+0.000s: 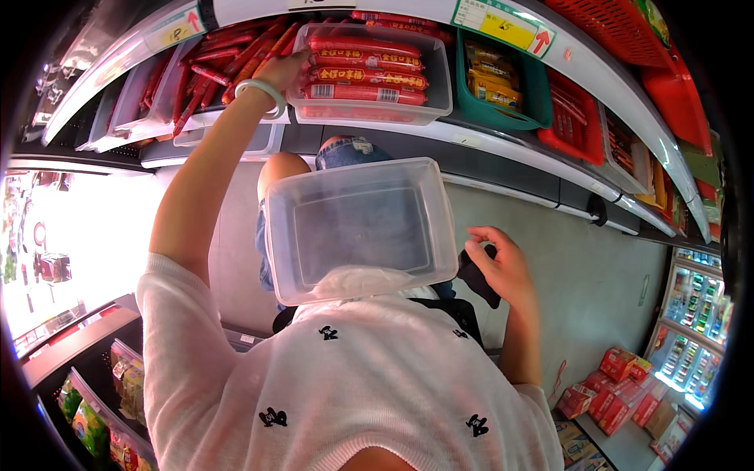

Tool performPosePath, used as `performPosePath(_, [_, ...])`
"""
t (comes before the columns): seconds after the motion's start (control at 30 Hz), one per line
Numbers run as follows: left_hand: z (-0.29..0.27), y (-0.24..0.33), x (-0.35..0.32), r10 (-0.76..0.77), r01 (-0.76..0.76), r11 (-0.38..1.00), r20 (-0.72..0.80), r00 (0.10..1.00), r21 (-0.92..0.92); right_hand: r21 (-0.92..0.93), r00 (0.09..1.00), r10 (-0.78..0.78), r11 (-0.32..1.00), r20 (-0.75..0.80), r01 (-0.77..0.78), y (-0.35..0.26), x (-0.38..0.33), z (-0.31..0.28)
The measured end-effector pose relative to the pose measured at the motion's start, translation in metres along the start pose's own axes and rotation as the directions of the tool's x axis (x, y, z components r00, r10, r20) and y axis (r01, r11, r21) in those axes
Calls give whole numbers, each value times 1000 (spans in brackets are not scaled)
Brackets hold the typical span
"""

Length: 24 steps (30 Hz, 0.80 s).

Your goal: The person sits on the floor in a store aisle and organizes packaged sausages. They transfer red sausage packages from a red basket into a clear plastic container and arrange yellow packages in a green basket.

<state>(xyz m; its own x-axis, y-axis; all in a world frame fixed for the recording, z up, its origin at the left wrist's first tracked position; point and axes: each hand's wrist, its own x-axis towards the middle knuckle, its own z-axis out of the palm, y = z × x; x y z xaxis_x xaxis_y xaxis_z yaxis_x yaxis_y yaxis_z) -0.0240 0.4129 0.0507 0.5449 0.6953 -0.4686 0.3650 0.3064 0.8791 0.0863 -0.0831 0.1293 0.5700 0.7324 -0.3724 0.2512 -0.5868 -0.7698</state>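
My left hand (pixel 284 72), with a pale bangle at the wrist, grips the left rim of a clear plastic bin (pixel 369 115) on the shelf; its fingertips are partly hidden. Inside that bin lie red-wrapped sausages (pixel 365 76), stacked in a row. A second translucent plastic bin (pixel 361 228) rests on my lap against my white top, and no goods show in it. My right hand (pixel 503 265) hovers beside its right side, fingers loosely bent and apart, holding nothing. Just behind those fingers is a black object (pixel 477 276), perhaps a shoe.
Loose red sausages (pixel 228 59) fill bins left of my hand. A green basket (pixel 503 102) with yellow packets and a red basket (pixel 573 125) stand to the right. A shelf edge with price tags (pixel 503 27) overhangs them. Red boxes (pixel 616 400) sit at lower right.
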Motion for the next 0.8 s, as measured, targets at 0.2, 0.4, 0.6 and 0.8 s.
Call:
performPosePath(0.2, [19,48,-45,525,-207,-19,185,830,978,-57,993,-87,994,82,92,1,18,2])
performPosePath(0.4, [65,67,-72,452,-523,-335,621,641,784,-55,983,-58,996,173,68,-8,30,2])
performPosePath(0.6, [84,64,-87,293,-517,-341,611,735,785,155,991,-54,987,119,35,20,54,-10])
performPosePath(0.8, [95,62,-83,211,-467,-275,526,824,841,458,995,-11,888,99,-35,4,110,-19])
